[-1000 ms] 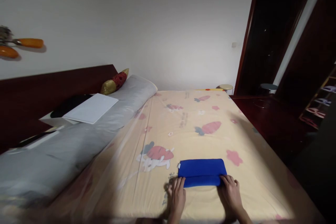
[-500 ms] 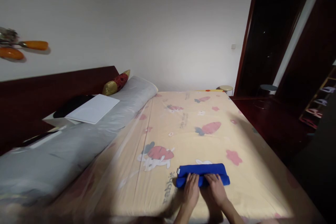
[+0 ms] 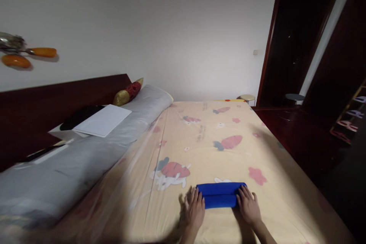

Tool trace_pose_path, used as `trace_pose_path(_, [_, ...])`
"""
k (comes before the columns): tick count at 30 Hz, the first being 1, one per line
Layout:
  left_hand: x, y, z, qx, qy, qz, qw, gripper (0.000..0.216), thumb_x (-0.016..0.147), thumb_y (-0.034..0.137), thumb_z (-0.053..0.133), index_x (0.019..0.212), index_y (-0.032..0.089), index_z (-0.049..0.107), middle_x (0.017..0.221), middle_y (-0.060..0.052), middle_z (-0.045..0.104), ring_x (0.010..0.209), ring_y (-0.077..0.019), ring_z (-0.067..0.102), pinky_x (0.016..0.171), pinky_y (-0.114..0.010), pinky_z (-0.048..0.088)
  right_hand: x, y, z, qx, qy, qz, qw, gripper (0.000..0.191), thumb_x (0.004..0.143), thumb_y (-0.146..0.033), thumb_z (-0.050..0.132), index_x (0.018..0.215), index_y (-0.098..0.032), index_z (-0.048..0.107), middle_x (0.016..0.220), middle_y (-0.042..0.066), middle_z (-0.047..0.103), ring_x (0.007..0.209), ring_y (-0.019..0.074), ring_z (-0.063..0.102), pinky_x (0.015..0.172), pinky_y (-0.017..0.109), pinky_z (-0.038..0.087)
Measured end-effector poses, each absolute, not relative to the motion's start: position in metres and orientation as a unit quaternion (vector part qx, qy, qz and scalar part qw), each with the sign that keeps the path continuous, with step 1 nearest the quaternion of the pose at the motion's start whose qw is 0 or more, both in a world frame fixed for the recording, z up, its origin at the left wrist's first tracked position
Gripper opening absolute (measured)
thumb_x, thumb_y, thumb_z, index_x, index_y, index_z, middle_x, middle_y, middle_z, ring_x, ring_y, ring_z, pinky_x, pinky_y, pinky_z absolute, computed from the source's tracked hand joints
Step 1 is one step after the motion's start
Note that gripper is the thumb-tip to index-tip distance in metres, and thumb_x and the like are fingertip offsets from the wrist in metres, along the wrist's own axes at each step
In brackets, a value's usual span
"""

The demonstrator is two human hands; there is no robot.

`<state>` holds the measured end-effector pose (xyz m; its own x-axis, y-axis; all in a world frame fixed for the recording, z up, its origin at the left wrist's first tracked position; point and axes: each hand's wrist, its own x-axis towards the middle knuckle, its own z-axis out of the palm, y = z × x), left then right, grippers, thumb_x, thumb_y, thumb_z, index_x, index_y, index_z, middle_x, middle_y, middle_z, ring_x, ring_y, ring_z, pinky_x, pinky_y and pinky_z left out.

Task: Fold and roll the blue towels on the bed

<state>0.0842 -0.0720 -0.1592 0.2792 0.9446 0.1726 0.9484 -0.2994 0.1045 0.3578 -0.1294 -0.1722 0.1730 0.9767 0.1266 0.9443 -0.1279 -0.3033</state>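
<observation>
From the head camera, we've got a blue cloth lying on the patterned sheet, doubled into two bands with a crease between them, and whether the bands are rolled or only folded we can't tell. Both hands are right on it! The left hand touches the cloth's left end and the right hand has its bent fingers over the right end. Pinching or merely pressing? We can't tell, because the undersides are hidden.

So where might this come unstuck? We'd watch those two ends first. If one hand pulls or pushes harder than the other, the bands could skew, leaving one end of the cloth fatter than the other. Nothing touches the middle, so we think it could bulge or sag there if the ends are drawn together. And if the fingers come off too soon, soft fabric like this could well spring loose along that crease.

We're wary of the sheet, too: creases run through it to the left of the cloth, near the rabbit print, so it looks a little slack. Press down while sliding, and the sheet may bunch under the cloth and drag its near edge out of line.
</observation>
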Motion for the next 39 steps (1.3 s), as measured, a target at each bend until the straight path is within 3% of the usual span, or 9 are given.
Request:
trace_pose_path(3, [0.123,-0.072,-0.166,-0.817,-0.563,-0.125,0.003,0.044,0.091,0.024,0.035,0.132,0.025,0.051,0.145,-0.005,0.045,0.138,-0.0233,0.036,0.115,-0.053,0.026,0.322,-0.117,-0.166,-0.719,-0.673,0.069,0.162,0.049,0.096,-0.040,0.023,0.132,-0.024,0.052,0.145,0.005,0.044,0.138,0.0237,0.034,0.112,0.049,0.027])
trace_pose_path(7, [0.152,-0.064,-0.177,-0.842,-0.519,-0.145,-0.024,0.042,0.094,0.030,0.032,0.131,0.025,0.052,0.139,-0.004,0.054,0.131,-0.0182,0.046,0.108,-0.039,0.039,0.301,-0.103,-0.163,-0.685,-0.702,0.106,0.165,0.049,0.096,-0.047,0.025,0.132,-0.028,0.051,0.143,0.004,0.047,0.135,0.0227,0.038,0.109,0.047,0.033])
trace_pose_path(19, [0.136,-0.051,-0.203,-0.802,-0.562,-0.196,0.056,0.042,0.092,0.029,0.036,0.130,0.023,0.053,0.137,-0.003,0.056,0.129,-0.0180,0.048,0.104,-0.037,0.042,0.348,-0.105,-0.205,-0.712,-0.665,-0.021,0.224,0.048,0.095,-0.048,0.033,0.134,-0.025,0.049,0.141,0.004,0.049,0.132,0.0247,0.043,0.104,0.042,0.037])
trace_pose_path(34, [0.140,-0.052,-0.191,-0.800,-0.562,-0.197,0.071,0.042,0.091,0.030,0.036,0.128,0.023,0.055,0.134,-0.005,0.058,0.125,-0.0187,0.051,0.101,-0.037,0.042,0.347,-0.103,-0.201,-0.714,-0.659,-0.015,0.236,0.049,0.094,-0.050,0.035,0.133,-0.025,0.051,0.140,0.005,0.051,0.131,0.0255,0.045,0.105,0.043,0.037])
trace_pose_path(39, [0.141,-0.069,-0.173,-0.784,-0.578,-0.217,0.066,0.041,0.092,0.030,0.037,0.130,0.031,0.054,0.145,-0.002,0.048,0.131,-0.0212,0.045,0.102,-0.042,0.041,0.351,-0.110,-0.185,-0.695,-0.673,0.006,0.252,0.044,0.096,-0.044,0.033,0.133,-0.028,0.050,0.140,0.002,0.051,0.132,0.0206,0.044,0.104,0.039,0.040])
